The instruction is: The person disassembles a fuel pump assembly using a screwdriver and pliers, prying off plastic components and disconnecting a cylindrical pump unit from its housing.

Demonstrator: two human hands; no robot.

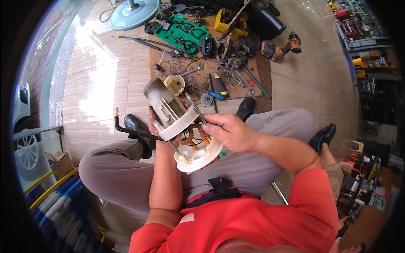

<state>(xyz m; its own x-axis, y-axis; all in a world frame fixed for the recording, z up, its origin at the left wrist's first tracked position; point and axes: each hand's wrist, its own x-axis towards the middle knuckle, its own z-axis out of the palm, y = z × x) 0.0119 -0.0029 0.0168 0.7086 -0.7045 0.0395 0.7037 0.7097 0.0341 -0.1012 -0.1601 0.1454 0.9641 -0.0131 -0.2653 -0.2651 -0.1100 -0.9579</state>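
Observation:
A fuel pump module (175, 118) is held up over my lap, tilted, with a greyish cylindrical body and a white plastic collar. Below the collar, ribbed brown hoses and thin wires run to a round white flange (202, 158). My left hand (152, 122) wraps the pump body from behind and is mostly hidden by it. With thumb and fingers, my right hand (230, 131) grips the module near a metal rod carrying a coil spring (195, 107). A black hose (141, 134) with a pale tip sticks out to the left.
On the floor ahead lies a stained board (168, 65) with a cream plastic cup (174, 85), a blue-handled screwdriver (215, 95), pliers and several bars. Beyond are a green tool case (182, 34), a yellow bin (230, 23) and a cordless drill (282, 47). Another person's leg (331, 158) shows at right.

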